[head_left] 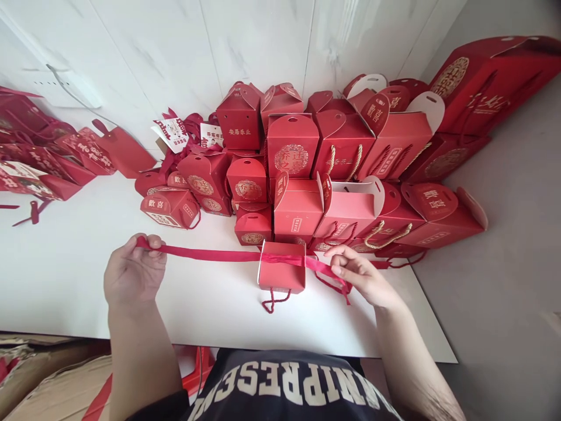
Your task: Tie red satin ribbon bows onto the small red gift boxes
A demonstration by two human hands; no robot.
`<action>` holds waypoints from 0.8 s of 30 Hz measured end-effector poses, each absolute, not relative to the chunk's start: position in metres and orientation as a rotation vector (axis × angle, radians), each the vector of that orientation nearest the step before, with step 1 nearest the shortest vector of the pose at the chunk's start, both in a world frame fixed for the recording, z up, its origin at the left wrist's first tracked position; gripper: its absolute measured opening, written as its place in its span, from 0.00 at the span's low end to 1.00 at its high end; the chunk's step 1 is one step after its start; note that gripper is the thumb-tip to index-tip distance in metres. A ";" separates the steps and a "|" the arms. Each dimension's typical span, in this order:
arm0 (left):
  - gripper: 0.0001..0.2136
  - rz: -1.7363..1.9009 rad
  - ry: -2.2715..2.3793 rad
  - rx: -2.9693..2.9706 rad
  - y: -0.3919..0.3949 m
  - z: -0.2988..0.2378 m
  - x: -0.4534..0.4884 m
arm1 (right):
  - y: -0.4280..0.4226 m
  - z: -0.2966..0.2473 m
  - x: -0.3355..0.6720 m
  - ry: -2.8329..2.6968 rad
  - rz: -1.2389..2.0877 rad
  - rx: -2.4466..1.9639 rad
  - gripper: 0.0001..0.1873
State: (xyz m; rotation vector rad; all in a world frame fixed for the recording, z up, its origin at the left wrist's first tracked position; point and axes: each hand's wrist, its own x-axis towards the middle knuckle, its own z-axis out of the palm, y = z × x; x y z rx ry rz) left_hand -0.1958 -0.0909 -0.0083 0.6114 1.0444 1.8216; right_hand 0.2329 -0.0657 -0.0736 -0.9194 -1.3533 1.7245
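Note:
A small red gift box [283, 279] lies on the white table in front of me, with a twisted red cord handle [275, 301] hanging toward me. Across its top runs a red ribbon [210, 255], bunched over the box and stretched out to the left. My left hand [135, 273] is closed on the ribbon's left end, fingers curled round it. To the right of the box, my right hand [363, 279] pinches the ribbon's other side between thumb and fingers. Loose ribbon ends dangle below that pinch.
Behind the box, red gift boxes [298, 206] are stacked against the tiled wall. Large red bags [493, 88] stand at the far right. Red packets [87, 152] and ribbons lie on the left of the table [210, 316]. Cardboard [56, 383] sits below its front edge.

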 end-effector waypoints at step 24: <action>0.02 1.266 0.716 1.539 -0.047 0.096 -0.059 | -0.024 0.043 0.189 -1.641 1.356 -0.444 0.03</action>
